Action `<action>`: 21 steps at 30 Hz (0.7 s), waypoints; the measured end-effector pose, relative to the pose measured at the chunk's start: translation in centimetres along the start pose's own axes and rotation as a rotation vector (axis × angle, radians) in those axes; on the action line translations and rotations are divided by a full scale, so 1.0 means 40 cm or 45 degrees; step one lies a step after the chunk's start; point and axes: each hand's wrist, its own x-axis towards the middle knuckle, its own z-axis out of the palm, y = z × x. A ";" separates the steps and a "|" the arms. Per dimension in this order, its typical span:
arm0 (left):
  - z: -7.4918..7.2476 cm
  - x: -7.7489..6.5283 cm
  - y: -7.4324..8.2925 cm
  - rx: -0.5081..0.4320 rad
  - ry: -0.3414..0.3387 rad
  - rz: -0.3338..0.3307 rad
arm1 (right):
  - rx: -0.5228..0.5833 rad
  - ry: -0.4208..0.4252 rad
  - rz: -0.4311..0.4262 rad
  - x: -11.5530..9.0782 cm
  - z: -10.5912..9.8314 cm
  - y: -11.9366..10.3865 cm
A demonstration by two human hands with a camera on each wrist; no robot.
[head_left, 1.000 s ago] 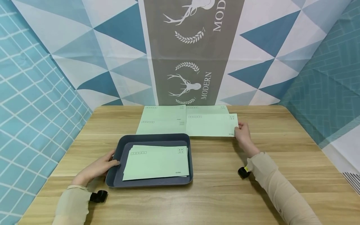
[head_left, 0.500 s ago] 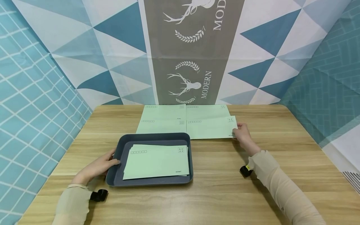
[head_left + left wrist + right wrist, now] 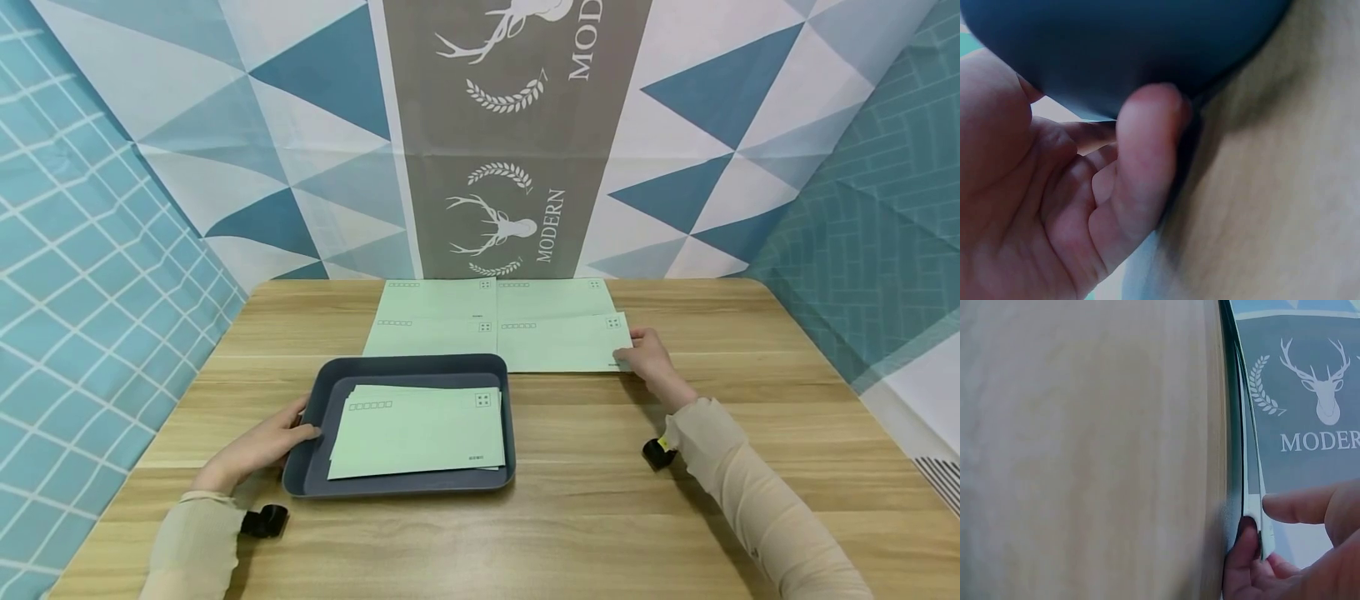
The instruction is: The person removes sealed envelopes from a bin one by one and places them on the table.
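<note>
My right hand (image 3: 651, 362) pinches the lower right corner of a pale green envelope (image 3: 562, 343) between thumb and fingers. This envelope overlaps the one behind it (image 3: 555, 297), and in the right wrist view its edge (image 3: 1251, 412) shows between thumb and fingers. My left hand (image 3: 258, 446) grips the left wall of a dark grey tray (image 3: 405, 485), thumb over the rim and the other fingers outside. In the left wrist view, curled fingers (image 3: 1147, 150) press under the tray's side (image 3: 1116, 50). A slightly fanned stack of envelopes (image 3: 420, 433) lies in the tray.
Left of the held envelope, two more envelopes (image 3: 431, 337) lie overlapped, partly hidden behind the tray's back wall. The wooden table (image 3: 600, 517) ends against a patterned cloth backdrop (image 3: 495, 125). A black wrist camera (image 3: 658, 454) hangs under the right cuff, another (image 3: 264, 522) beside the left.
My right hand has lowered the envelope slightly toward me and down, now nearly level with the row on its left. The left hand and the tray stay put.
</note>
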 end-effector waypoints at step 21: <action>0.002 -0.003 0.003 0.035 0.009 -0.016 | -0.162 -0.011 -0.005 0.012 -0.008 -0.007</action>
